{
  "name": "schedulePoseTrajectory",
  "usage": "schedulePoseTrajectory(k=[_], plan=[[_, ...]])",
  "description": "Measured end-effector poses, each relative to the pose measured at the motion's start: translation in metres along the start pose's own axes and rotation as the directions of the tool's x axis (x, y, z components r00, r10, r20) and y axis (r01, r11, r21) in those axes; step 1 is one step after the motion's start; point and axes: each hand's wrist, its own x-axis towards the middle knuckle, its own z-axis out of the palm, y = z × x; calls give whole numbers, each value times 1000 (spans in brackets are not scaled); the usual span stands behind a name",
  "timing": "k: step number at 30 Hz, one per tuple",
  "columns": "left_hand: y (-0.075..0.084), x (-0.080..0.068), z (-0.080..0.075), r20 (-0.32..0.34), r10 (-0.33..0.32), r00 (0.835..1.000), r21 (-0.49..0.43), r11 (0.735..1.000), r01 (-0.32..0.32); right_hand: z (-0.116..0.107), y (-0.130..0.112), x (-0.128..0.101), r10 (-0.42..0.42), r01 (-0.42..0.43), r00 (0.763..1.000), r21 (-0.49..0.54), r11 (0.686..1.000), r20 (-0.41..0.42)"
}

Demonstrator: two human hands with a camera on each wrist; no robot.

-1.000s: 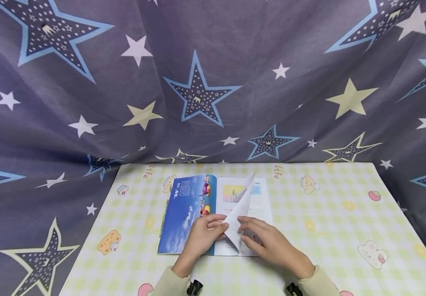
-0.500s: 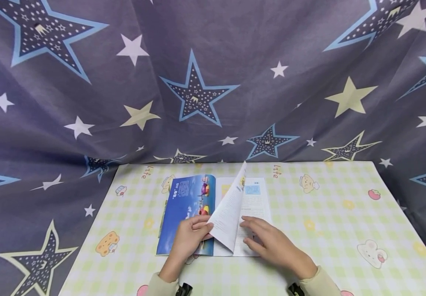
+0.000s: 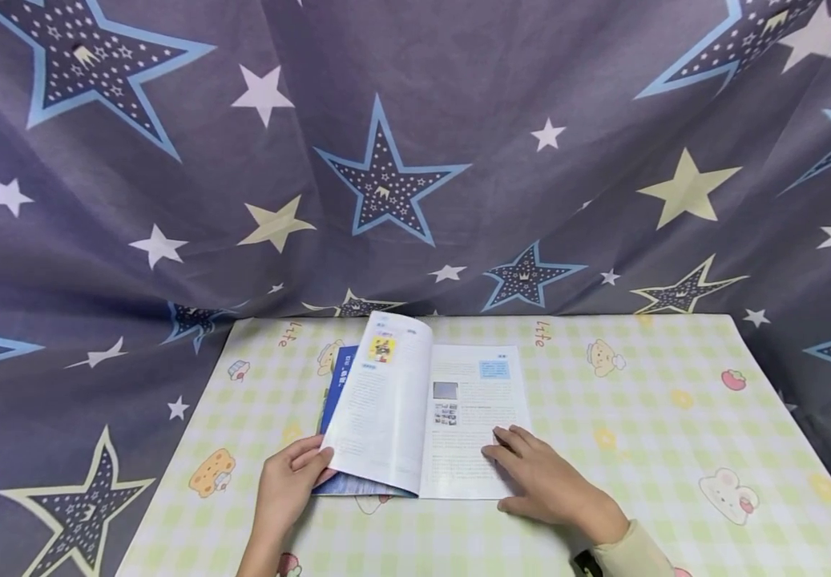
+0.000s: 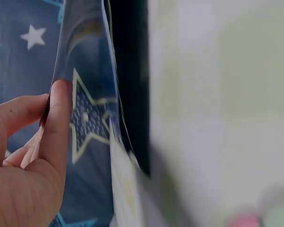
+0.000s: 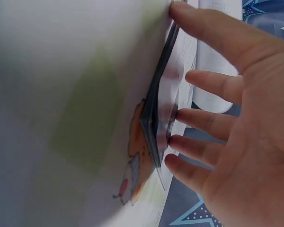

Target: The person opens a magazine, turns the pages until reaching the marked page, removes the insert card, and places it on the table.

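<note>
A magazine-like book [image 3: 465,469] lies spread on the table in the head view. Its raised left leaf [image 3: 379,417], white with print and a small yellow picture, bows over the blue page [image 3: 336,381] beneath. At the leaf's lower left corner, my left hand [image 3: 288,481] pinches it between thumb and fingers. The left wrist view shows that grip too, with the left hand [image 4: 33,161] at the leaf's edge. My right hand [image 3: 548,481] rests at the lower right of the right page, fingers spread. In the right wrist view, the right hand's fingertips [image 5: 180,116] touch the book's edge.
A checked cloth [image 3: 639,465] with cartoon animals and fruit covers the table. Behind it hangs a dark curtain [image 3: 458,80] printed with stars, also falling down both sides.
My left hand has swung left with the leaf, turning it from the right side over the blue page. Printed text and pictures on the right page are uncovered. My right hand has shifted slightly right.
</note>
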Motion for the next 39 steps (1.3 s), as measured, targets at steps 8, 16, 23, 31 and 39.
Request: schedulePoseTrajectory(k=[8, 16, 23, 31, 39], plan=[[-13, 0, -19, -85, -45, 995, 96, 994, 53, -4, 4, -3, -70, 69, 996, -12, 998, -46], [-17, 1, -19, -106, -29, 994, 168, 985, 46, -14, 7, -3, -90, 83, 980, -45, 996, -178], [-17, 0, -23, -127, -1, 992, 259, 965, 34, -14, 14, -5, 45, -58, 947, -30, 998, -318], [-19, 1, -22, -142, 40, 989, 214, 977, -9, -8, 16, -4, 148, -176, 868, -15, 984, -474], [-9, 6, -7, -78, 53, 996, 157, 987, -40, -7, 9, 3, 158, -161, 843, 40, 986, -515]])
